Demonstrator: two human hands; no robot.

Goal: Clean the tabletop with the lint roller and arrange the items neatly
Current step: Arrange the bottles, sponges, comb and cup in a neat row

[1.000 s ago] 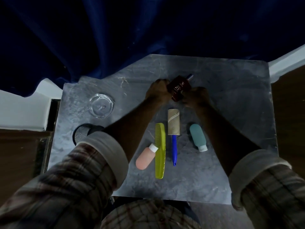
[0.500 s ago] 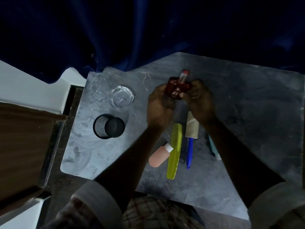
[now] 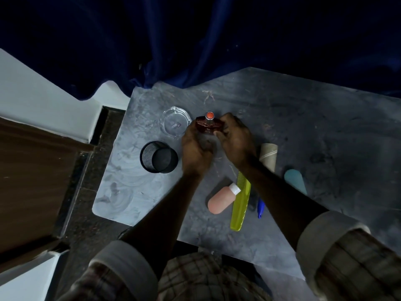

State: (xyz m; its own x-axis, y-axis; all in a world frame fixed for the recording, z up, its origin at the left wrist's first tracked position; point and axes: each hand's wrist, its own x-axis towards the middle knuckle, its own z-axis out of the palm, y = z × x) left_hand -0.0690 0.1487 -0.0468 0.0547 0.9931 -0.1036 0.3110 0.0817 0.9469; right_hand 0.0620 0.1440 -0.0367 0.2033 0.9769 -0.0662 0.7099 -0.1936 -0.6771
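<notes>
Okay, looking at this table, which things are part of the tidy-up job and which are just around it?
Job: lint roller, dark red bottle held in both hands, pink bottle, teal bottle, yellow comb, glass ashtray, mesh cup, tabletop.
Around: blue curtain, wooden cabinet.

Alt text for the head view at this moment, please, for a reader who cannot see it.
Both hands, left hand and right hand, hold a dark red perfume bottle upright over a grey tabletop, beside a clear glass ashtray and a black mesh cup. Nearer the person lie a pink bottle, yellow-green comb, lint roller and teal bottle.
</notes>
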